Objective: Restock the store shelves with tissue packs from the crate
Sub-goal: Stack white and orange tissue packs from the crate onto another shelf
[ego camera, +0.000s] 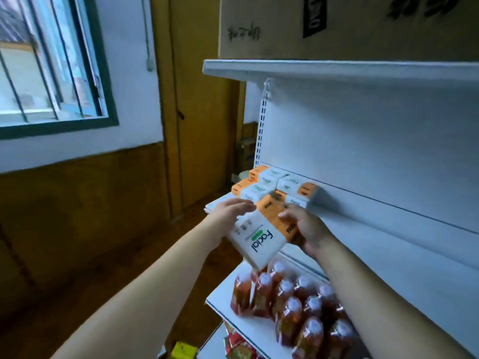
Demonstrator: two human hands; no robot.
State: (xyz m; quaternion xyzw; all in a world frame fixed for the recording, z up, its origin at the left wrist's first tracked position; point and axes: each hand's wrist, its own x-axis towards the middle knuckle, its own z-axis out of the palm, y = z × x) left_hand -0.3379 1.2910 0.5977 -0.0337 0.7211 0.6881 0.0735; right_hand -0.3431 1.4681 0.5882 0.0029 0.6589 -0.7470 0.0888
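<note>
Beside the barred window (pixel 51 73), right hand (pixel 308 229) fingers gripped a white-and-orange wrapped tissue pack (pixel 259 238) by its orange end, left hand (pixel 230 216) fingers straight against it; probably light, squashy, best held endwise.

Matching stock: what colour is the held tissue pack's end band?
Orange; the tissue pack shows best in head view.

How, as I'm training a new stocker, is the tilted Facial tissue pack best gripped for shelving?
Grip the tissue pack by its two long side edges, left hand from the left, right hand from the right. It is a flat block tilted orange end toward the shelf, so side holds should leave that end free to slide in beside the stacked packs.
</note>
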